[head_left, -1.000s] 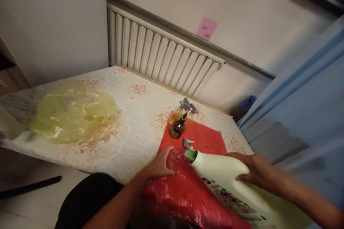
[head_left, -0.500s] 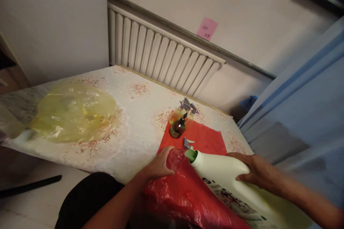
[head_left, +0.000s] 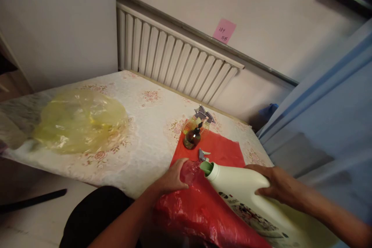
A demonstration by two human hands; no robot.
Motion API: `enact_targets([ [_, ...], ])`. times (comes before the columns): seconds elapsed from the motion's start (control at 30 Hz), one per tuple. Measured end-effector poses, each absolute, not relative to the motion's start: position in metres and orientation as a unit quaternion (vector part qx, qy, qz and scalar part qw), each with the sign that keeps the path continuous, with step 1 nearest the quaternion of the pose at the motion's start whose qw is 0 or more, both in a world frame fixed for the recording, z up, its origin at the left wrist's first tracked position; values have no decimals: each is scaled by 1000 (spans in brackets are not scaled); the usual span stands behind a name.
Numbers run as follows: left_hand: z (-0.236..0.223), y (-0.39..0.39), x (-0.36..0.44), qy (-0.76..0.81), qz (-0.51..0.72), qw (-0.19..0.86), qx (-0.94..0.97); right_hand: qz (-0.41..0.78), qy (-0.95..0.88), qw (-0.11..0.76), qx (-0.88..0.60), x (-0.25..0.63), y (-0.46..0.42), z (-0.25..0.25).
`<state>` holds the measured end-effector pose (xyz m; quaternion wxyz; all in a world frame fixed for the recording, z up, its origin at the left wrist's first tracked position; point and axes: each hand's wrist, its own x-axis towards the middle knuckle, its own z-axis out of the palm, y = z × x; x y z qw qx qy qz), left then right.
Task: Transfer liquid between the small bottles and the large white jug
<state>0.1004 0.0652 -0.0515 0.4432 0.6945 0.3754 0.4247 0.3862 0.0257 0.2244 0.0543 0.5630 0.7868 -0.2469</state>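
Note:
My left hand (head_left: 174, 176) is closed round a clear plastic bottle (head_left: 190, 171), which looks red from the plastic sheet (head_left: 192, 209) beneath it. With my right hand (head_left: 274, 184) I grip a large pale green jug (head_left: 238, 180), tipped so that its green spout meets or nearly meets the bottle's mouth. Whether liquid is flowing I cannot tell. Just behind the bottle lies a grey spray trigger head (head_left: 202, 155). Beyond it, a dark pump bottle (head_left: 192, 138) stands on the red sheet, in front of two trigger spray bottles (head_left: 207, 122).
A crumpled yellow plastic bag (head_left: 81, 122) lies on the left of the table, on a floral tablecloth (head_left: 151, 131). Behind the table are a white radiator (head_left: 174, 54) and a wall. A blue curtain (head_left: 322, 124) hangs along the right side.

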Motion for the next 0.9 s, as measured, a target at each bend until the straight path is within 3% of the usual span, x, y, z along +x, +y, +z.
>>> enact_targets([
  [0.9, -51, 65, 101, 371, 435, 434, 696, -246, 791, 63, 557, 388, 28, 223],
])
